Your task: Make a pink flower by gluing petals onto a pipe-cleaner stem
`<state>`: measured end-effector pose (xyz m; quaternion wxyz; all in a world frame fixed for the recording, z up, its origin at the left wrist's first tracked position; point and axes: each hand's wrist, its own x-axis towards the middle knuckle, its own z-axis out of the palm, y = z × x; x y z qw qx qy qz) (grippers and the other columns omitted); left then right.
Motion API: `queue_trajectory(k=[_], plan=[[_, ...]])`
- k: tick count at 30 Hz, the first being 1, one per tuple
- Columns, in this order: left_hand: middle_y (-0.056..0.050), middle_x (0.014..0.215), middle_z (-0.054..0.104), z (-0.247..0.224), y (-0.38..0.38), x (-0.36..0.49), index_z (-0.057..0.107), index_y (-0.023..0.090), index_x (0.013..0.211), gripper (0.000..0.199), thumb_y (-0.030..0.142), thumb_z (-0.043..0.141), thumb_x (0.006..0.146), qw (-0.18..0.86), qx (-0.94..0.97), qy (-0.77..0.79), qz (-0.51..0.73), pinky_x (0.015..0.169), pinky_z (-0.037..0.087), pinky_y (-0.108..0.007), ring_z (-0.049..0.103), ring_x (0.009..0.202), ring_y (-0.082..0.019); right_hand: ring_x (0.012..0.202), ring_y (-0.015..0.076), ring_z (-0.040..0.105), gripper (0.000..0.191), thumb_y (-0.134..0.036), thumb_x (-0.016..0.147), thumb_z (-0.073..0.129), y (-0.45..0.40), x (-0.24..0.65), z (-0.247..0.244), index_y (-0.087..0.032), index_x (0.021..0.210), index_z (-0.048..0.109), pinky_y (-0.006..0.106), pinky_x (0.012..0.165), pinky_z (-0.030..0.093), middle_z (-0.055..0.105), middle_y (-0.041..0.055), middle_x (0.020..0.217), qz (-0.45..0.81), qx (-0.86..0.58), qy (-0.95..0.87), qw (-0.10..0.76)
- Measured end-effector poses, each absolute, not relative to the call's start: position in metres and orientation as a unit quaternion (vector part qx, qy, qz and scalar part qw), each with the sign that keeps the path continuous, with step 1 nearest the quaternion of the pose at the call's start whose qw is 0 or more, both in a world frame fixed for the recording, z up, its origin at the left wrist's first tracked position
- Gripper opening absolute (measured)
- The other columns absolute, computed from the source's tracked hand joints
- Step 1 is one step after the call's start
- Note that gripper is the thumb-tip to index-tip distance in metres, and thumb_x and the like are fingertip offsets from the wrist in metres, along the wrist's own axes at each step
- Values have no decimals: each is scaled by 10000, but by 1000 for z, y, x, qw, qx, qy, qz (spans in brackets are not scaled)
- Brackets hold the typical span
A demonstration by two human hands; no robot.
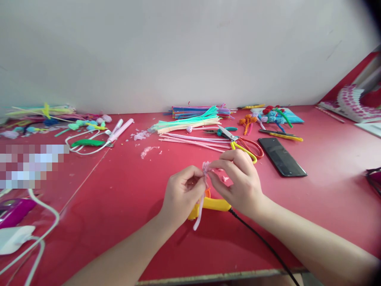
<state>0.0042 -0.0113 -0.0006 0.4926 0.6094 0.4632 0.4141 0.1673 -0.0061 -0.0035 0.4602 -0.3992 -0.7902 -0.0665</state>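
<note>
Pink fuzzy stem (198, 218), its top bunched, hangs above a red tabletop (119, 198) that meets a pale wall (190, 55). The left hand (182, 191) pinches it below the bunch between thumb and forefinger, wrist angled inward; the right hand (239, 180), fingers bent, holds the top narrowly between thumb and forefinger. A yellow corded tool (218, 204) lies beneath the hands; scissors (233, 138) and a black phone (281, 157) rest beyond.
</note>
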Motion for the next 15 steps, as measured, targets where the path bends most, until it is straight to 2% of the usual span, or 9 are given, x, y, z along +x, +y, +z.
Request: queue_trajectory(k=[5,11,15], plan=[[50,525,524,-2,-11,4,544,183,694,123,214,556,813,465,624,471,416,452,421,-190,510,439,-83,771,192,535,131,-154,817,586,-6,167,-3,-206,938,584,356,655,408,549,55,845,-73,-401,-788,461],[57,486,516,1,-10,5,529,183,698,148,249,547,830,516,592,466,409,421,422,-188,500,401,-85,790,198,539,193,-165,808,595,-8,167,-3,-226,989,566,359,670,412,559,53,872,-82,-398,-792,456],[57,486,521,0,-11,5,544,181,709,136,246,558,827,511,596,465,410,424,423,-182,512,410,-85,775,192,535,179,-168,801,600,-7,166,-3,-220,969,566,359,671,411,560,52,862,-93,-399,-791,454]])
